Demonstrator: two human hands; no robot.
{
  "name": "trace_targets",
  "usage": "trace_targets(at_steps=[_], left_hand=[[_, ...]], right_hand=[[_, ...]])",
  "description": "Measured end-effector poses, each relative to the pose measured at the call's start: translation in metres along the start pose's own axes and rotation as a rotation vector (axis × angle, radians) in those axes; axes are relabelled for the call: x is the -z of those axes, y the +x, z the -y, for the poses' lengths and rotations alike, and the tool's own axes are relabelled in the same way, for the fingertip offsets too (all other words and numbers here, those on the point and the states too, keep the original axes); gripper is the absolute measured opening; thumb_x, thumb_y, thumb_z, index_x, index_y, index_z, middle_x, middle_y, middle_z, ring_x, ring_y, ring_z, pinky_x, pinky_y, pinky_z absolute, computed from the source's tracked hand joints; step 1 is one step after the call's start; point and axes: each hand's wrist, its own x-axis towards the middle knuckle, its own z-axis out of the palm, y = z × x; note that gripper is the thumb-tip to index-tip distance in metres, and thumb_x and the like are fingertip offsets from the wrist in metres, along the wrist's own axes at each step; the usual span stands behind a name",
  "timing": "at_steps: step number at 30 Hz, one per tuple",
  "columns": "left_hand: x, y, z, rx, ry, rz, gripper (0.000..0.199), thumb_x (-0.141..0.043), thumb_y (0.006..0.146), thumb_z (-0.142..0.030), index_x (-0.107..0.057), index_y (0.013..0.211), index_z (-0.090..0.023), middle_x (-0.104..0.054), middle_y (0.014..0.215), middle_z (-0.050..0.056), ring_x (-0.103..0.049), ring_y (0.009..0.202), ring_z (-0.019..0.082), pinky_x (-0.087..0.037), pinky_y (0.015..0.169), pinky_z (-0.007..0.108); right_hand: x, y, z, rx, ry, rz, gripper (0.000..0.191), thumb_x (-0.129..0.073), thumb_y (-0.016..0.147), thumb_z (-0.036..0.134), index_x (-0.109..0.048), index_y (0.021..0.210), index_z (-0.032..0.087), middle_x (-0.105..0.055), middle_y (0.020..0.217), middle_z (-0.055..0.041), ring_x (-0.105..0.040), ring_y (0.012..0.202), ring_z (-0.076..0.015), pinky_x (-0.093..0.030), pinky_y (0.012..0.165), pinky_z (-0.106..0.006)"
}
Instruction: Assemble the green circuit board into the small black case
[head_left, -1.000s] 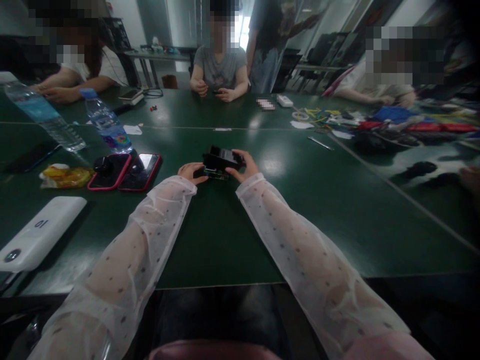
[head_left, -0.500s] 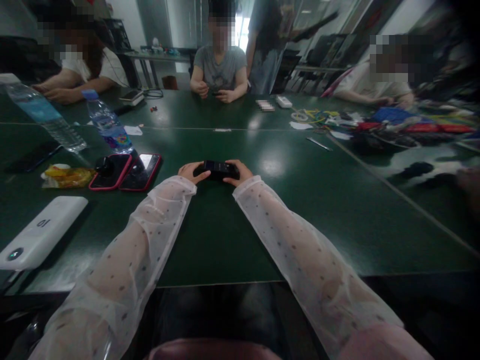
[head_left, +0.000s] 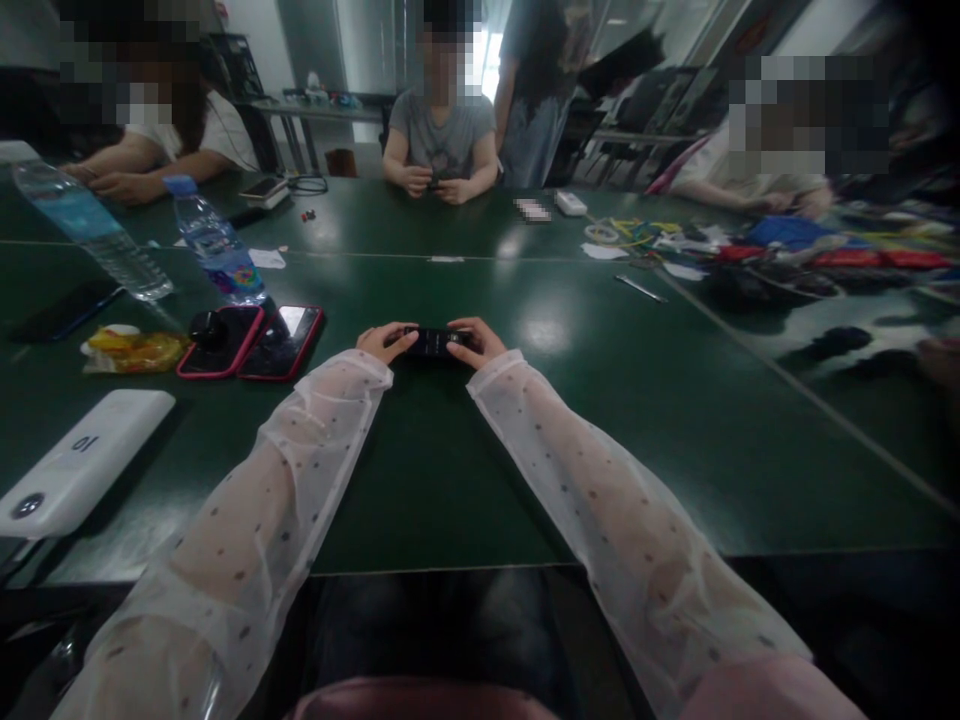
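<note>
A small black device with a dark screen [head_left: 433,343] is held level between both my hands, just above or on the green table; its exact kind cannot be made out. My left hand [head_left: 384,343] grips its left end with the thumb along the near side. Around the right end my right hand [head_left: 481,344] is closed, its thumb reaching onto the front. Faint pale marks show on the device's face. Two phones in red-edged cases [head_left: 281,343] lie to the left of my left hand, with a small black object [head_left: 206,328] on the farther-left one.
A white power bank [head_left: 90,460] with a cable lies at the left. Water bottles [head_left: 217,245] and a yellow plastic packet [head_left: 135,350] stand or lie beyond it. Cables and bags [head_left: 810,245] are heaped at the right. Several people sit or stand around the green table [head_left: 450,470].
The device has tipped so its screen side faces me more, and my right thumb has come up onto it. Across the table, a seated person's hands have come closer together.
</note>
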Motion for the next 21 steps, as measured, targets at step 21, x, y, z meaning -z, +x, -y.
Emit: trace_targets(at_steps=[21], left_hand=[[0.008, -0.011, -0.017, -0.055, 0.025, 0.104, 0.073, -0.069, 0.074, -0.059, -0.052, 0.137, -0.024, -0.061, 0.136, 0.009, -0.054, 0.130, 0.031, -0.035, 0.114, 0.049]], right_hand=[[-0.001, 0.006, 0.007, -0.063, 0.067, -0.042, 0.060, -0.079, 0.060, 0.060, -0.061, 0.102, 0.021, -0.069, 0.097, -0.0073, -0.067, 0.089, -0.0235, -0.053, 0.089, -0.048]])
